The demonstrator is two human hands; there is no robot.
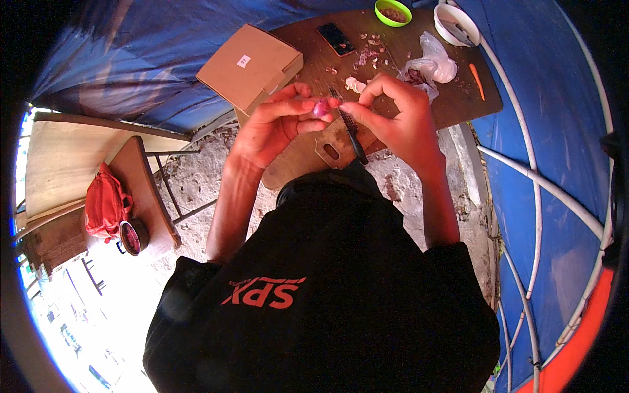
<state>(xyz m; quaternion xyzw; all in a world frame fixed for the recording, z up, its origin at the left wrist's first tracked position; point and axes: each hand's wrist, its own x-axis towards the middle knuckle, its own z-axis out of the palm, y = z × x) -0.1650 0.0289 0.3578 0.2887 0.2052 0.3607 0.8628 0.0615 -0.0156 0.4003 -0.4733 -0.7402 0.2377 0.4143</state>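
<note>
My left hand [272,128] pinches a small purple-pink shallot [320,108] between thumb and fingers, above the near edge of the table. Close beside it on the right, my right hand [401,118] has its thumb and forefinger brought together; anything between those fingertips is too small to make out. Below the hands lies a wooden chopping board [314,162] with a slot in its handle. Across the board rests a knife [358,145], its black handle toward me and part of its blade hidden by my fingers.
On the brown table [298,33] are a cardboard box [246,62], a phone [335,39], scattered peelings [368,57], a plastic bag [438,60], an orange-handled tool [476,80], a green bowl [393,21] and a white bowl [452,14]. A red backpack [105,204] sits left.
</note>
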